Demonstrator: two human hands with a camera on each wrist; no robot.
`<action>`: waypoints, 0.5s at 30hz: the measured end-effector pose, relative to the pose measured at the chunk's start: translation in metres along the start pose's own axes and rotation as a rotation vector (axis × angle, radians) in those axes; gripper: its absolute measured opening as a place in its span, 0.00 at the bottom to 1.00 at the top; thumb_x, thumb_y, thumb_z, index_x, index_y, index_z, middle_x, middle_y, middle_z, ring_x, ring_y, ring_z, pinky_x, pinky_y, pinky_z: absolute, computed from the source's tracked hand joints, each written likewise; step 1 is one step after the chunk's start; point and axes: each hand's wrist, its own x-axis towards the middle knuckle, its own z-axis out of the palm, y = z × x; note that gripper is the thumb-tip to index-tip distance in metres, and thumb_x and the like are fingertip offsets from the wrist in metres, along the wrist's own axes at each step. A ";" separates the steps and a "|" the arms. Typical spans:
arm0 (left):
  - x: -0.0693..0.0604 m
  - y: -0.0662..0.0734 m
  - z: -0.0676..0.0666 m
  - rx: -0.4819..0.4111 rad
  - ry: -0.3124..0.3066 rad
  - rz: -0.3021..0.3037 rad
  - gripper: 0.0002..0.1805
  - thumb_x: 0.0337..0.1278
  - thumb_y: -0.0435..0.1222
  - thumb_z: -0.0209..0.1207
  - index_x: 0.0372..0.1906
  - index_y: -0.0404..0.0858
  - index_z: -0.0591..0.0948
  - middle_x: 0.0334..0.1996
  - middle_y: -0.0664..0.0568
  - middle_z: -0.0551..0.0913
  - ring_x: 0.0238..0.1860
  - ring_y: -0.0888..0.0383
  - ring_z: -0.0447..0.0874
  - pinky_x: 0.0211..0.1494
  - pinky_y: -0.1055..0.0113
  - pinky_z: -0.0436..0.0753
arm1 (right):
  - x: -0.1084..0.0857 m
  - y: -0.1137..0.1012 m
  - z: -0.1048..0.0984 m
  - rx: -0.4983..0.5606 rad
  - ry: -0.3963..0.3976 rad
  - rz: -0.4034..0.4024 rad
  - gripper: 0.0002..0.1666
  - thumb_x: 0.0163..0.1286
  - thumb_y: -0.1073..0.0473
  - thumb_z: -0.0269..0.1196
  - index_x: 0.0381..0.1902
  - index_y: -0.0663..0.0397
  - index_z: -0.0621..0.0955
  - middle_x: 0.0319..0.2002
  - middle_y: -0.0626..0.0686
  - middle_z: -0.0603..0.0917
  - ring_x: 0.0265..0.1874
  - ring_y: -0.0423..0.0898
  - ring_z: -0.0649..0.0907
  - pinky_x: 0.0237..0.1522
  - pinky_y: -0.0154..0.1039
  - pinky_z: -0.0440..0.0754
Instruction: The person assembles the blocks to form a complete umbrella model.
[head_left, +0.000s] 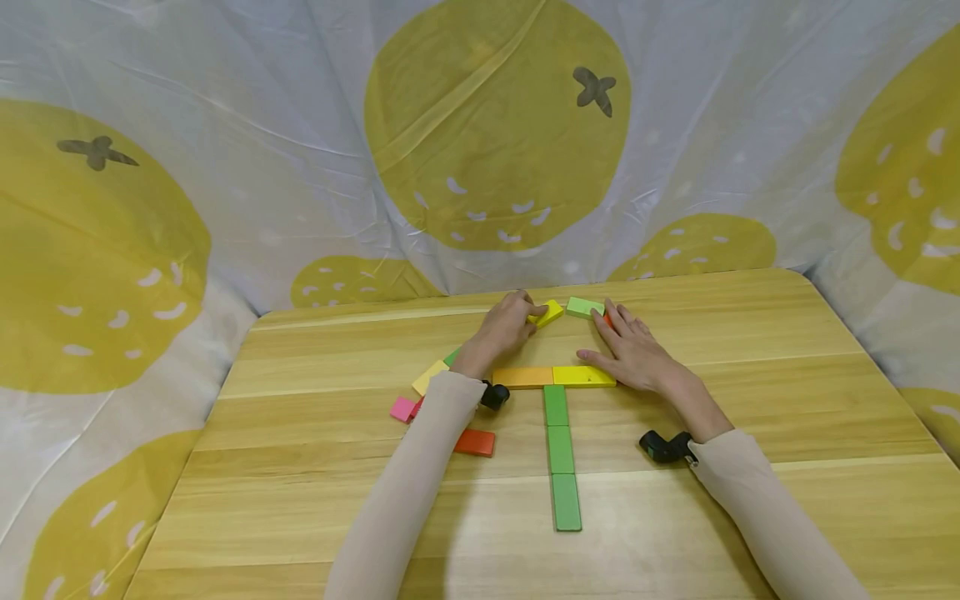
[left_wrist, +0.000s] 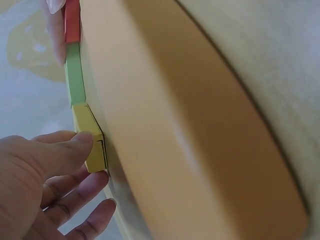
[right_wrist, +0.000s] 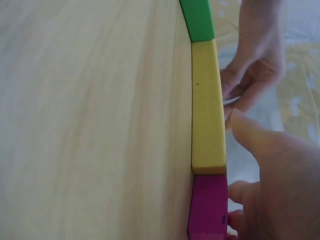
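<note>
Left hand (head_left: 504, 327): thumb and fingers closed in a pinch on a yellow block (head_left: 551, 313) at the far side of the table (head_left: 660, 533), just left of a light green block (head_left: 583, 307). Right hand (head_left: 637, 350): fingers extended and thumb spread wide, gripping nothing, laid over a red block (head_left: 609, 320) at the light green block's right end. Nearer, an orange block (head_left: 521, 378) and a second yellow block (head_left: 584, 377) form a bar above three green blocks (head_left: 560, 450) running toward the near side, with a pink block (head_left: 402, 408) at left.
</note>
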 end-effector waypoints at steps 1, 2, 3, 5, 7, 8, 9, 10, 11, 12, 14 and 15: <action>0.000 0.000 0.000 0.001 0.001 0.000 0.25 0.74 0.33 0.59 0.72 0.46 0.75 0.64 0.47 0.76 0.64 0.50 0.74 0.68 0.57 0.77 | 0.000 0.000 0.000 0.001 0.000 0.000 0.52 0.81 0.32 0.47 0.84 0.59 0.46 0.84 0.65 0.35 0.83 0.68 0.39 0.80 0.69 0.37; 0.000 0.000 0.001 0.002 0.002 0.000 0.25 0.74 0.33 0.59 0.72 0.46 0.75 0.64 0.47 0.76 0.64 0.50 0.74 0.68 0.57 0.77 | 0.000 0.000 0.000 0.001 0.001 -0.001 0.52 0.81 0.32 0.47 0.84 0.59 0.46 0.84 0.65 0.35 0.83 0.68 0.39 0.80 0.69 0.37; 0.000 0.001 0.001 0.002 0.002 0.001 0.25 0.74 0.34 0.59 0.72 0.46 0.75 0.64 0.47 0.76 0.64 0.50 0.74 0.68 0.57 0.77 | 0.000 0.000 0.000 0.003 0.001 -0.001 0.52 0.81 0.32 0.47 0.84 0.59 0.46 0.84 0.65 0.35 0.83 0.68 0.39 0.80 0.69 0.37; 0.000 0.001 0.001 0.003 0.004 0.002 0.25 0.74 0.34 0.59 0.72 0.46 0.75 0.64 0.47 0.76 0.64 0.50 0.74 0.68 0.56 0.77 | 0.000 0.001 0.001 0.003 0.002 -0.001 0.52 0.81 0.31 0.47 0.84 0.58 0.46 0.84 0.65 0.34 0.83 0.68 0.39 0.80 0.69 0.37; 0.000 0.001 0.002 0.006 0.004 0.004 0.25 0.74 0.34 0.59 0.72 0.46 0.75 0.63 0.47 0.76 0.64 0.50 0.74 0.67 0.57 0.78 | 0.000 0.001 0.001 0.005 0.003 -0.003 0.52 0.80 0.31 0.47 0.84 0.58 0.46 0.84 0.65 0.34 0.83 0.68 0.39 0.80 0.69 0.37; 0.001 0.001 0.002 0.008 0.005 0.007 0.25 0.74 0.34 0.59 0.72 0.46 0.75 0.63 0.48 0.76 0.64 0.50 0.74 0.66 0.57 0.78 | 0.000 0.001 0.001 0.005 0.003 -0.003 0.52 0.80 0.31 0.47 0.84 0.58 0.46 0.84 0.65 0.34 0.83 0.68 0.39 0.80 0.69 0.37; 0.001 0.000 0.002 0.010 0.007 0.009 0.25 0.74 0.35 0.59 0.72 0.46 0.75 0.63 0.48 0.76 0.64 0.50 0.74 0.65 0.57 0.78 | 0.000 0.001 0.001 0.005 0.004 -0.003 0.52 0.80 0.31 0.47 0.84 0.58 0.46 0.84 0.65 0.34 0.83 0.68 0.39 0.80 0.69 0.37; 0.001 0.000 0.003 0.013 0.008 0.012 0.24 0.74 0.35 0.59 0.72 0.46 0.75 0.63 0.48 0.76 0.63 0.50 0.74 0.65 0.58 0.79 | 0.000 0.001 0.001 0.004 0.004 -0.003 0.52 0.81 0.31 0.47 0.84 0.58 0.46 0.84 0.65 0.34 0.83 0.67 0.39 0.80 0.69 0.37; 0.001 0.000 0.003 0.016 0.009 0.015 0.24 0.74 0.35 0.59 0.72 0.46 0.75 0.63 0.48 0.76 0.63 0.51 0.74 0.64 0.58 0.79 | 0.000 0.001 0.001 0.005 0.004 -0.003 0.52 0.81 0.31 0.47 0.84 0.58 0.46 0.84 0.65 0.34 0.83 0.67 0.39 0.80 0.69 0.37; 0.002 0.000 0.003 0.018 0.011 0.018 0.24 0.74 0.35 0.59 0.72 0.46 0.75 0.63 0.48 0.76 0.63 0.51 0.75 0.64 0.58 0.79 | 0.000 0.001 0.001 0.005 0.005 -0.003 0.52 0.81 0.32 0.48 0.84 0.57 0.46 0.84 0.65 0.34 0.83 0.67 0.39 0.81 0.68 0.37; 0.002 -0.001 0.004 0.022 0.012 0.023 0.24 0.74 0.35 0.59 0.72 0.46 0.75 0.63 0.48 0.77 0.62 0.51 0.75 0.62 0.58 0.79 | 0.000 0.002 0.001 0.005 0.006 -0.001 0.52 0.81 0.32 0.48 0.84 0.58 0.46 0.84 0.65 0.34 0.83 0.67 0.39 0.81 0.68 0.37; 0.002 -0.001 0.004 0.023 0.012 0.024 0.24 0.75 0.35 0.59 0.72 0.46 0.75 0.63 0.48 0.77 0.62 0.51 0.75 0.62 0.58 0.79 | 0.000 0.002 0.001 0.006 0.006 0.000 0.52 0.80 0.32 0.48 0.84 0.58 0.46 0.84 0.65 0.34 0.83 0.67 0.39 0.81 0.68 0.37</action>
